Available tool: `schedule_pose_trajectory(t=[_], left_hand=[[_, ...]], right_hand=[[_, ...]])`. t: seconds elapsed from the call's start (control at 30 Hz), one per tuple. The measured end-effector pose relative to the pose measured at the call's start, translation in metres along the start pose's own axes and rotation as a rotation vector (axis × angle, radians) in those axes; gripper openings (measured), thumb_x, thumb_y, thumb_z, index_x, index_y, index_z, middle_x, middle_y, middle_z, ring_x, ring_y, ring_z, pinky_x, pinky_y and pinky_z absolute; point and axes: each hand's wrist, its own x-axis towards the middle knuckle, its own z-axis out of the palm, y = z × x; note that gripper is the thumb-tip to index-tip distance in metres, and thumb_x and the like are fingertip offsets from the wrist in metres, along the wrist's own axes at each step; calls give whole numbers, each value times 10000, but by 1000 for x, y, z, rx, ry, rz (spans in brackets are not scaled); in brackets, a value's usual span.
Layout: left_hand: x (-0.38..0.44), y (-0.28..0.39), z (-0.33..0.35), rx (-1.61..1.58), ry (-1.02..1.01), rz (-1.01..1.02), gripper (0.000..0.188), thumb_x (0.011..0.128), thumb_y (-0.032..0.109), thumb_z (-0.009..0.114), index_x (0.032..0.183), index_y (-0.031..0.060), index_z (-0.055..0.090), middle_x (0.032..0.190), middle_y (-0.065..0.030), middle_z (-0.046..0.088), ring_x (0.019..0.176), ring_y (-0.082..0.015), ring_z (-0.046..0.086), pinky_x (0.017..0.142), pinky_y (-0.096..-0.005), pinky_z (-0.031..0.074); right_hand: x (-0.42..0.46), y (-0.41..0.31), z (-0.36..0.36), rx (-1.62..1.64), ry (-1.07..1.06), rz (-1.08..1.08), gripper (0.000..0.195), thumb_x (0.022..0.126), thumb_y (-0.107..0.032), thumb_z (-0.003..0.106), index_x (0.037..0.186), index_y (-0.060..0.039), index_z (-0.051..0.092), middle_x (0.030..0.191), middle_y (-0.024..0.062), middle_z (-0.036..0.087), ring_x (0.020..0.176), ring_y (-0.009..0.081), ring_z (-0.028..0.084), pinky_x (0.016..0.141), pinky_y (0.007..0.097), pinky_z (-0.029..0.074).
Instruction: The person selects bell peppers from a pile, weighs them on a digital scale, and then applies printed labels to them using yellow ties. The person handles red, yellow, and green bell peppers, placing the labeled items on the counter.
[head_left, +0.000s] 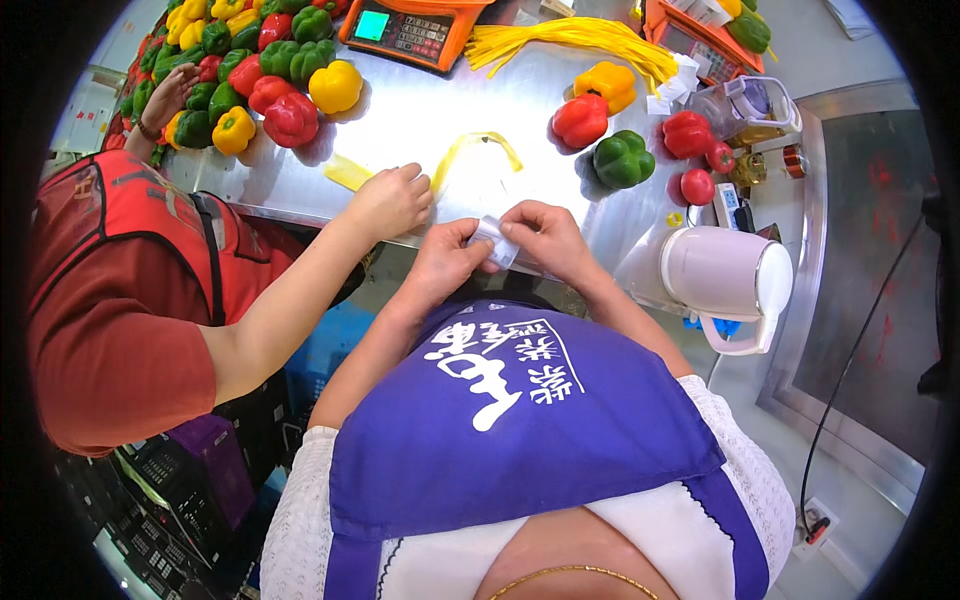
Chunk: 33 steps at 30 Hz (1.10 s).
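Observation:
Near the table's front edge, my left hand (450, 259) pinches a small stack or roll of white labels (495, 241) bearing print. My right hand (547, 234) touches the labels' upper right side with thumb and forefinger; whether it grips them I cannot tell. A looped yellow strip (480, 142) lies on the steel table (420, 82) just beyond my hands. Right of it are a green bell pepper (624, 159), a red bell pepper (580, 121) and a yellow bell pepper (607, 84). A bundle of yellow strips (570, 34) lies farther back, with white paper pieces at its right end.
A co-worker's arm (300, 277) reaches in from the left, its hand beside another yellow strip (347, 172). Piled bell peppers (285, 60) cover the back left. An orange scale (412, 34) stands at the back. At right are an electric kettle (716, 274), a plastic pitcher (750, 105) and tomatoes (697, 187).

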Motion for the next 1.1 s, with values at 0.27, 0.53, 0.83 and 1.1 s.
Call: schedule_pose_trajectory(t=[0.27, 0.53, 0.83, 1.1], left_hand=[[-4, 3, -4, -254, -42, -196, 448, 1004, 403, 413, 1004, 11, 629, 731, -14, 599, 577, -85, 538, 507, -211, 423], [15, -2, 19, -385, 139, -125, 130, 911, 161, 573, 826, 64, 593, 717, -16, 600, 539, -74, 546, 438, -220, 420], [28, -17, 27, -3, 117, -72, 178, 927, 156, 586, 992, -1, 639, 804, -22, 640, 647, -60, 556, 571, -213, 439], [30, -20, 23, 88, 167, -82, 232, 906, 143, 620, 1069, -21, 619, 793, -37, 654, 669, -80, 586, 563, -219, 449]], right_hand=[[4, 1, -25, -222, 402, -477, 67, 801, -51, 665, 867, -42, 668, 774, 23, 618, 727, 167, 565, 642, 297, 468], [-13, 7, -20, -599, 224, -710, 269, 750, -75, 708, 1011, -85, 645, 941, 61, 605, 832, 235, 583, 740, 336, 497], [10, 33, -43, 321, 0, 179, 257, 859, -86, 656, 1097, 0, 610, 821, 1, 599, 709, 71, 549, 636, 215, 460], [66, 58, -68, 81, 82, 44, 240, 793, -74, 706, 1008, 3, 634, 767, 19, 592, 691, 93, 553, 624, 245, 458]])
